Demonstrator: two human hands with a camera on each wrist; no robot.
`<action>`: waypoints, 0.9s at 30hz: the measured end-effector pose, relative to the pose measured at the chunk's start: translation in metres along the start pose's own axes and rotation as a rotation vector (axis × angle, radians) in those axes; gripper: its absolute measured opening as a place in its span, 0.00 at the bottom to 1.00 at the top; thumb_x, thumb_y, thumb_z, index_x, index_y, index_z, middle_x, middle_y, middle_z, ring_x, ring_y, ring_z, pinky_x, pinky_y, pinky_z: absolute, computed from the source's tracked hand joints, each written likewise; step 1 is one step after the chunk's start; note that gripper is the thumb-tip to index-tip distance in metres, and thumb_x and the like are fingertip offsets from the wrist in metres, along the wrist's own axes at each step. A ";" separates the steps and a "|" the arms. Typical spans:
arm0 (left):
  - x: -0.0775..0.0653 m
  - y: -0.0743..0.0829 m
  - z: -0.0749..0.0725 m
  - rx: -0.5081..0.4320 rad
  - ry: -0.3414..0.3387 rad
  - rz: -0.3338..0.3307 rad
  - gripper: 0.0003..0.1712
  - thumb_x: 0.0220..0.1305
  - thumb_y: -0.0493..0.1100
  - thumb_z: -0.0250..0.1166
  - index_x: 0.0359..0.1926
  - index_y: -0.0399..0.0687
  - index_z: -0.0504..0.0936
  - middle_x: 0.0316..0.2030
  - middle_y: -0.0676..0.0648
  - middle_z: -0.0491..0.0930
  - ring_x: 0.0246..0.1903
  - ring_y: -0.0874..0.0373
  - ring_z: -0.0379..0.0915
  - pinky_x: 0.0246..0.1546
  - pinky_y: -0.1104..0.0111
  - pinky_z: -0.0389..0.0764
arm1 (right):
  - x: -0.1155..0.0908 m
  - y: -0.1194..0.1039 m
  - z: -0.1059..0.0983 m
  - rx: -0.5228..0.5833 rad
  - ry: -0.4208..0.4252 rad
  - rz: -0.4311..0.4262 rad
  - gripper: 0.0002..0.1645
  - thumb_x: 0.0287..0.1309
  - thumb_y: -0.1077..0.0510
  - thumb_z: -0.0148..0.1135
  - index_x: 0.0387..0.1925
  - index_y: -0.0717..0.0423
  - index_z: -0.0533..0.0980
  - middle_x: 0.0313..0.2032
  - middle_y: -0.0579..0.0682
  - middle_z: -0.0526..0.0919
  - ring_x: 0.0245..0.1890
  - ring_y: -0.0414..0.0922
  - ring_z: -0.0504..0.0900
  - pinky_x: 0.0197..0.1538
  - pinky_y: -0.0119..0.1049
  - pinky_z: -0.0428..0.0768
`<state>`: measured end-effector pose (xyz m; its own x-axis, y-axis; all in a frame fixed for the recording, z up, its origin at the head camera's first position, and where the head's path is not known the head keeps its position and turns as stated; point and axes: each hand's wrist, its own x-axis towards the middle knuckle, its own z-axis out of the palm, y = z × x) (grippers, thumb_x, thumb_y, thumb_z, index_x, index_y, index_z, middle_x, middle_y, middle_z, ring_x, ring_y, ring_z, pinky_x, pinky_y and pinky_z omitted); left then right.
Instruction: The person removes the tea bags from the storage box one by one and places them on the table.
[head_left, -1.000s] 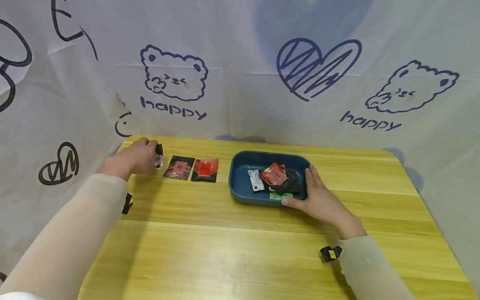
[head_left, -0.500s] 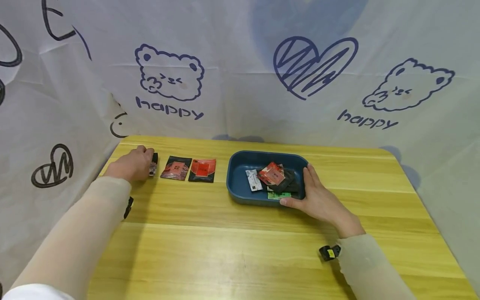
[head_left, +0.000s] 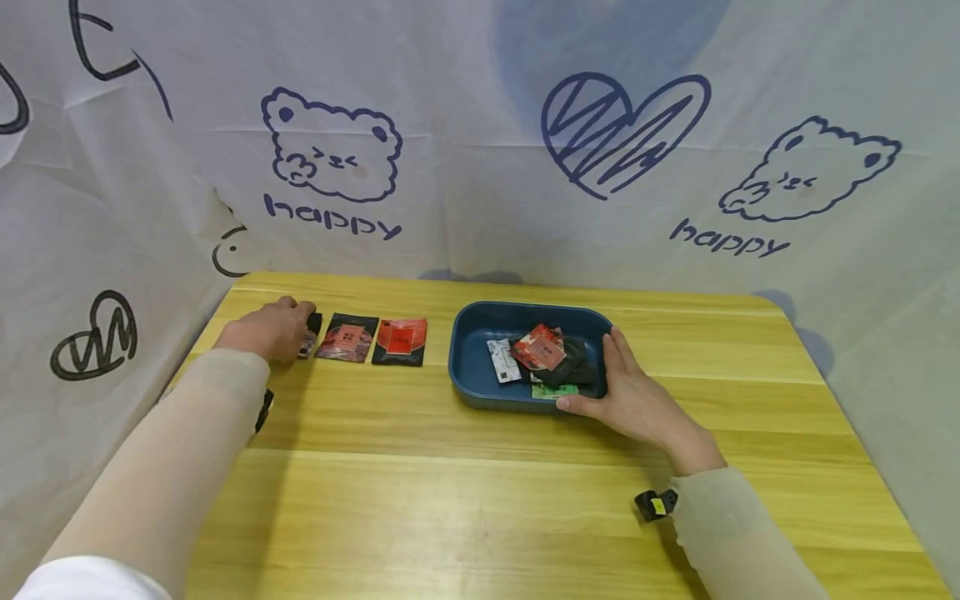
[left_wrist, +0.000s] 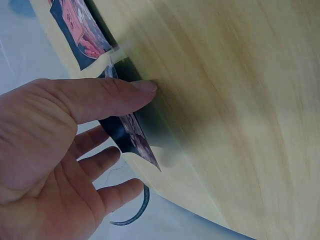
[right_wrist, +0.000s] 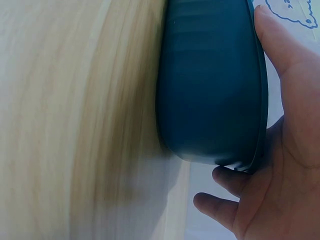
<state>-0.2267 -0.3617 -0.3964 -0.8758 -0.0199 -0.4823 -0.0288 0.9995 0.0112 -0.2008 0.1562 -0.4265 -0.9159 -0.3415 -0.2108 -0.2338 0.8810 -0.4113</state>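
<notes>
At the table's left end my left hand [head_left: 272,327] pinches a small dark sachet [left_wrist: 131,131] with pink print between thumb and fingers. In the left wrist view this sachet stands tilted near the wood, partly covered by the thumb. Just right of it in the head view lie a black-and-pink sachet [head_left: 347,337] and a red-and-black sachet [head_left: 400,342], side by side. My right hand [head_left: 647,408] holds the right end of a dark blue plastic box [head_left: 468,367], thumb at the near rim, fingers at the end wall. Inside lie a white sachet [head_left: 503,361], a red sachet [head_left: 540,346], a green one [head_left: 555,391] and black ones.
The light wooden table [head_left: 420,500] has its far edge against a white cloth [head_left: 465,200] with drawn bears and hearts. Another cloth side hangs close by the left hand. A black wrist camera [head_left: 656,505] sits under the right wrist.
The left hand has lowered the sachet toward the table, beside the two laid-out sachets. The head view has shifted slightly. The right hand and the box stay together as before.
</notes>
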 end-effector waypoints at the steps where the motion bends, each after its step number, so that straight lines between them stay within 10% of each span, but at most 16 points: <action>1: -0.001 0.001 -0.001 -0.004 -0.009 -0.006 0.42 0.71 0.29 0.58 0.82 0.40 0.54 0.74 0.24 0.55 0.69 0.27 0.65 0.55 0.37 0.79 | 0.000 0.000 0.000 0.000 0.002 0.001 0.83 0.56 0.15 0.60 0.83 0.68 0.36 0.84 0.65 0.30 0.78 0.72 0.55 0.74 0.66 0.67; 22: 0.003 0.002 -0.010 -0.042 -0.115 -0.028 0.55 0.61 0.28 0.61 0.85 0.47 0.48 0.75 0.22 0.57 0.42 0.43 0.72 0.31 0.56 0.73 | 0.001 0.002 -0.001 0.005 -0.003 0.017 0.83 0.55 0.13 0.59 0.83 0.67 0.35 0.84 0.64 0.29 0.78 0.72 0.56 0.73 0.66 0.67; 27: 0.008 0.002 -0.009 -0.073 -0.158 -0.019 0.53 0.63 0.27 0.57 0.86 0.45 0.43 0.62 0.27 0.78 0.20 0.58 0.57 0.24 0.64 0.66 | 0.000 0.001 -0.002 0.005 -0.005 0.017 0.83 0.55 0.14 0.59 0.83 0.68 0.36 0.84 0.64 0.30 0.78 0.73 0.56 0.73 0.67 0.67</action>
<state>-0.2378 -0.3605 -0.3927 -0.7883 -0.0293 -0.6146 -0.0850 0.9945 0.0616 -0.2018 0.1573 -0.4253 -0.9181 -0.3280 -0.2224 -0.2166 0.8852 -0.4116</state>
